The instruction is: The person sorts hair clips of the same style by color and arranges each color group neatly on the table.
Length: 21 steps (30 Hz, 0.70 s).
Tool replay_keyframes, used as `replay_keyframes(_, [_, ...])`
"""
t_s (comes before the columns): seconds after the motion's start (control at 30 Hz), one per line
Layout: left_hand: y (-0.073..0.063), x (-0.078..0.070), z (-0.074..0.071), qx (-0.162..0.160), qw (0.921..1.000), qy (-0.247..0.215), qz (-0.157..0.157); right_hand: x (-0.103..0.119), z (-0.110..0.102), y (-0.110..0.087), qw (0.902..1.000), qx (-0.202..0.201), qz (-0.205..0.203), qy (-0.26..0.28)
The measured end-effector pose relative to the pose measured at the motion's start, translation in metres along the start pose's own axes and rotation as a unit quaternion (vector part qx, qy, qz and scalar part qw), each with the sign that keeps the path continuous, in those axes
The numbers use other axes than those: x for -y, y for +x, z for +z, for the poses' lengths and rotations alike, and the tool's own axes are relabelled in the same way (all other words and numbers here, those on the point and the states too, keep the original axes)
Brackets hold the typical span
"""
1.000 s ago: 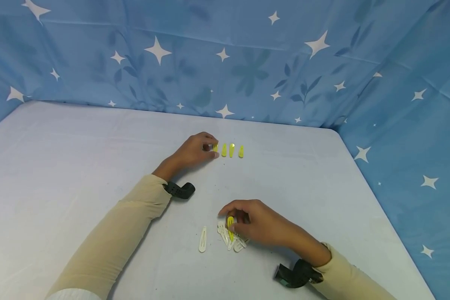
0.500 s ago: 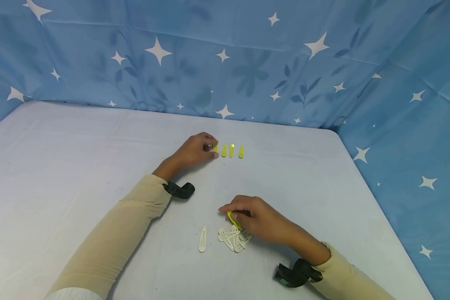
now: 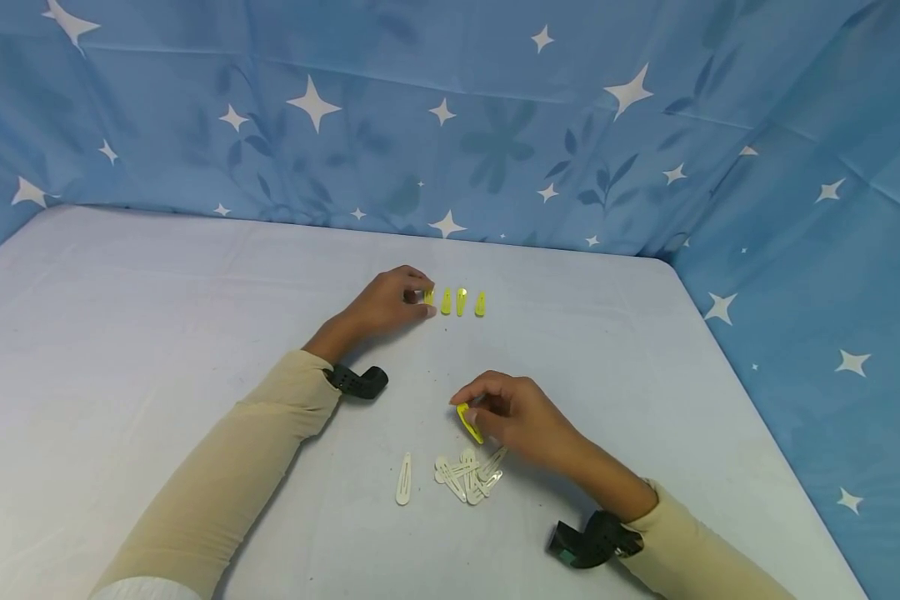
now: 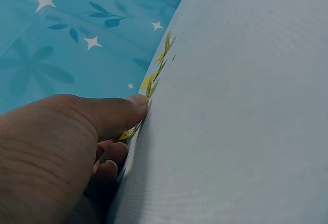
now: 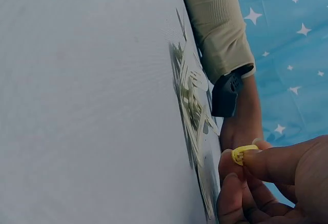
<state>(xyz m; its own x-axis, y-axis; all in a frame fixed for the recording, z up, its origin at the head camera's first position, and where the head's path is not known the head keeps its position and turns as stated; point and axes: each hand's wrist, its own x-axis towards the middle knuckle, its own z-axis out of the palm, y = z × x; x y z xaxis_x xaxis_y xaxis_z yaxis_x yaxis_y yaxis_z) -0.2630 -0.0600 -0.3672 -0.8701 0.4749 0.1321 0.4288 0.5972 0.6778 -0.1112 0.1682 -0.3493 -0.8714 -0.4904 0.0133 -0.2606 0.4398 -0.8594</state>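
My right hand [image 3: 528,417] pinches a yellow snap hair clip [image 3: 471,425] between thumb and fingers, raised above the table; that clip [image 5: 244,155] shows end-on in the right wrist view. Just below it lies a loose pile of white snap hair clips [image 3: 467,478], overlapping each other. A single white clip [image 3: 404,480] lies apart to the pile's left. Farther back, my left hand [image 3: 390,300] holds a yellow clip [image 3: 428,297] on the table by its ends, partly hidden by the fingers. To its right, three yellow clips [image 3: 446,302] stand in a row with small gaps.
A white cloth covers the table [image 3: 195,333]. Behind it and along the right side hangs a blue curtain [image 3: 450,125] with white stars. Both wrists carry black cameras [image 3: 360,382]. The right forearm lies across the near right of the table.
My right hand has lifted the yellow clip off the white pile and moved slightly away from me, tilting the clip. The white clips shifted a little. My left hand has stayed put.
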Motion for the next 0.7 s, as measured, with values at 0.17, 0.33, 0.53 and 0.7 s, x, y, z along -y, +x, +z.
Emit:
replay_keyframes(0.17, [-0.001, 0.000, -0.001, 0.000, 1.0000, 0.001, 0.000, 0.000, -0.001, 0.003, 0.9999, 0.002, -0.001, 0.014])
replay_keyframes(0.33, [-0.001, 0.001, -0.001, -0.002, 1.0000, 0.000, -0.001, 0.000, -0.003, 0.008, 0.9998, 0.002, 0.005, 0.021])
replay_keyframes(0.53, [0.001, 0.002, 0.001, 0.000, 1.0000, 0.004, -0.002, -0.005, -0.010, 0.012, 0.9995, -0.015, 0.016, 0.022])
replay_keyframes(0.7, [0.001, 0.001, 0.001, -0.001, 1.0000, 0.000, -0.002, -0.013, -0.017, 0.019, 0.9989, -0.029, 0.031, 0.021])
